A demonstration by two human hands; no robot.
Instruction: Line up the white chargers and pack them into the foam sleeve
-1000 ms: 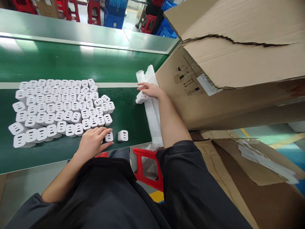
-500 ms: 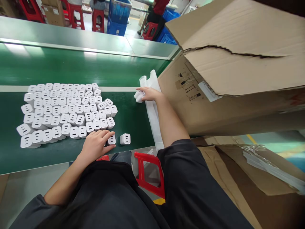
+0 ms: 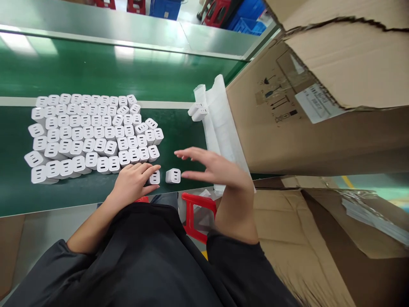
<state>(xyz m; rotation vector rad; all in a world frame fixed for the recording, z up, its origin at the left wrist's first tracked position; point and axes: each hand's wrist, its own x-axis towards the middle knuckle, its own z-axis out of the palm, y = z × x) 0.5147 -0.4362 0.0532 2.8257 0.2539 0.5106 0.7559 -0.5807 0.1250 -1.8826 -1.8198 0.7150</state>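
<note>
My left hand [image 3: 132,181] rests at the front edge of the green work surface, its thumb and fingers around a white USB charger block [image 3: 155,177]. Just right of it a single charger block [image 3: 173,176] lies apart, its slotted face turned toward the right. Close beside that one hovers my right hand [image 3: 217,166], fingers spread and nothing in them. Farther back, two charger blocks [image 3: 198,112] lie side by side against a white packing sheet [image 3: 222,128]. To the left, many charger blocks [image 3: 86,133] stand packed in rows, slots facing up.
A big cardboard box [image 3: 265,140] with torn flaps borders the right end of the green surface [image 3: 182,128]. Another open carton [image 3: 287,217] sits lower right. A red stool [image 3: 198,217] is below the front edge. Blue crates [image 3: 164,8] stand beyond the metal ledge.
My right hand has let go of the two charger blocks by the packing sheet and come back toward the front edge. My left hand stays on its block. The view has shifted slightly.
</note>
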